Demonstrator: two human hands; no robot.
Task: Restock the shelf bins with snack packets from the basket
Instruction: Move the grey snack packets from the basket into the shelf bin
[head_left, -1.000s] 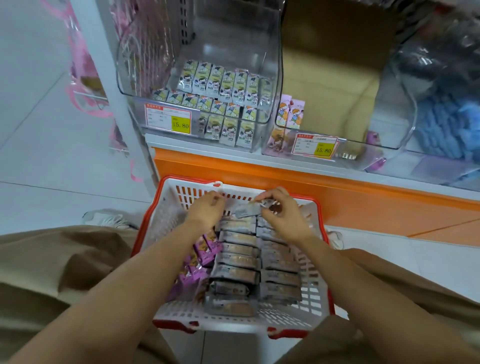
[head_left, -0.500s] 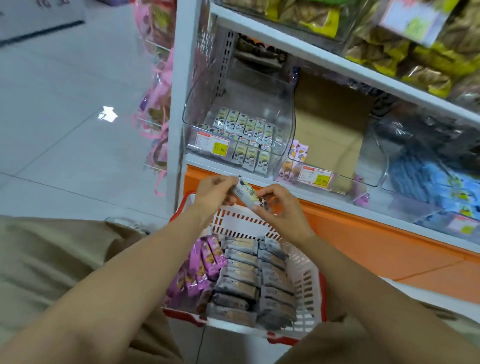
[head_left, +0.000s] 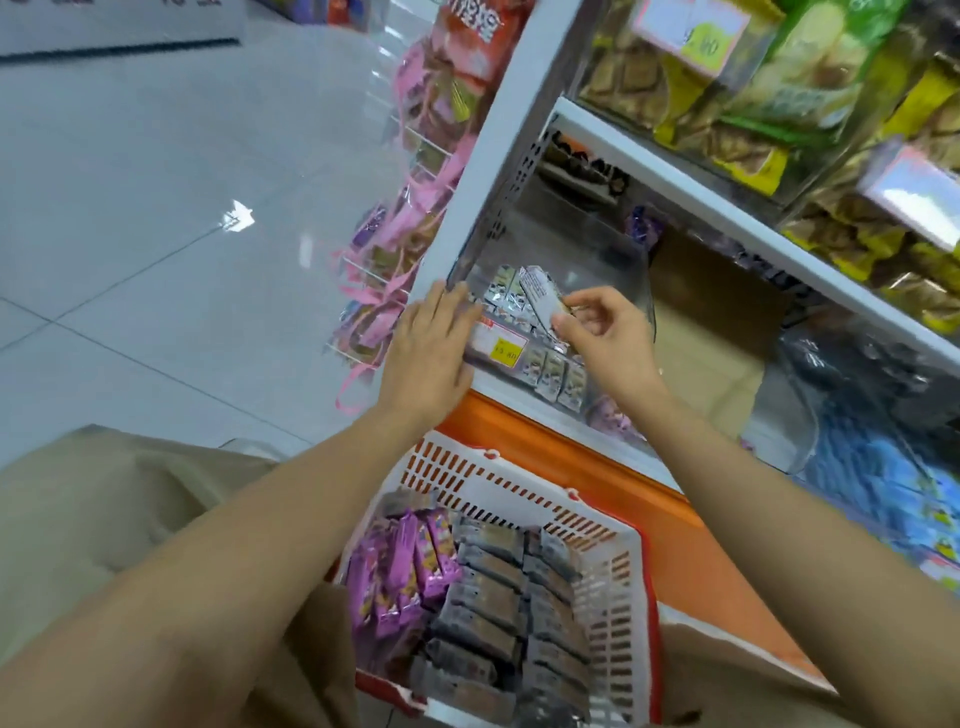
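My right hand (head_left: 602, 332) pinches one grey snack packet (head_left: 540, 293) and holds it over the front wall of the clear shelf bin (head_left: 613, 270). Rows of the same grey packets (head_left: 553, 371) stand inside that bin. My left hand (head_left: 431, 353) lies flat with straight fingers against the bin's front left corner, beside its yellow price tag (head_left: 501, 345). Below, the white and red basket (head_left: 524, 486) holds several grey packets (head_left: 493, 608) in stacked rows and pink packets (head_left: 400, 566) at its left side.
An orange shelf base (head_left: 571, 457) runs under the bins. To the right is a second clear bin (head_left: 722, 332), nearly empty, and a bin of blue packets (head_left: 883, 467). Green and yellow bags (head_left: 779, 88) fill the shelf above. Pink items (head_left: 410, 234) hang on the shelf's left end.
Both hands rose from the basket to the bin. The left hand let go of the packet and now rests on the bin's front; the right hand carried the packet up.
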